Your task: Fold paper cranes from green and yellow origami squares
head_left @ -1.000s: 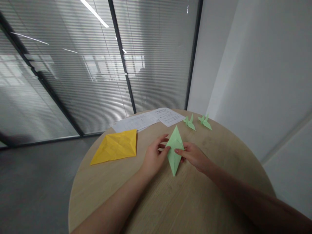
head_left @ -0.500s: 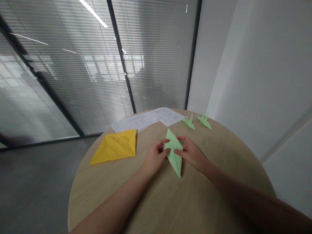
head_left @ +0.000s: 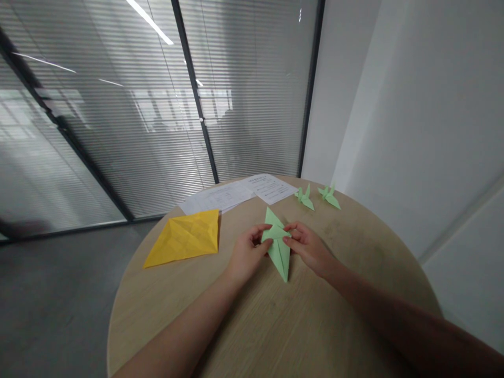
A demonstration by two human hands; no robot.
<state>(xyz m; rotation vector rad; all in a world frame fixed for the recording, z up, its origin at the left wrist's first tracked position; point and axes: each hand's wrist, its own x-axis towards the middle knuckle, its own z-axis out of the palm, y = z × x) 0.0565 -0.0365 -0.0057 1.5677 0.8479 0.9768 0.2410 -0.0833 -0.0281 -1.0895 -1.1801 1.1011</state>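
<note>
A light green folded paper [head_left: 279, 247], a long diamond shape, lies on the round wooden table [head_left: 275, 325] between my hands. My left hand [head_left: 246, 254] pinches its left side near the middle, fingers curled onto the paper. My right hand [head_left: 309, 247] pinches the right side at the same height, thumb and forefinger closed on the fold. The paper's near tip points toward me and its far tip points up and away.
A creased yellow paper square [head_left: 185, 237] lies to the left. Two small green paper cranes [head_left: 306, 197] [head_left: 331, 196] stand at the far right of the table. White printed sheets [head_left: 240, 193] lie at the far edge. Glass partitions with blinds stand behind.
Both hands closed in on the middle of the green paper. The paper turned a little, its far tip swinging left, and it shifted slightly leftward.
</note>
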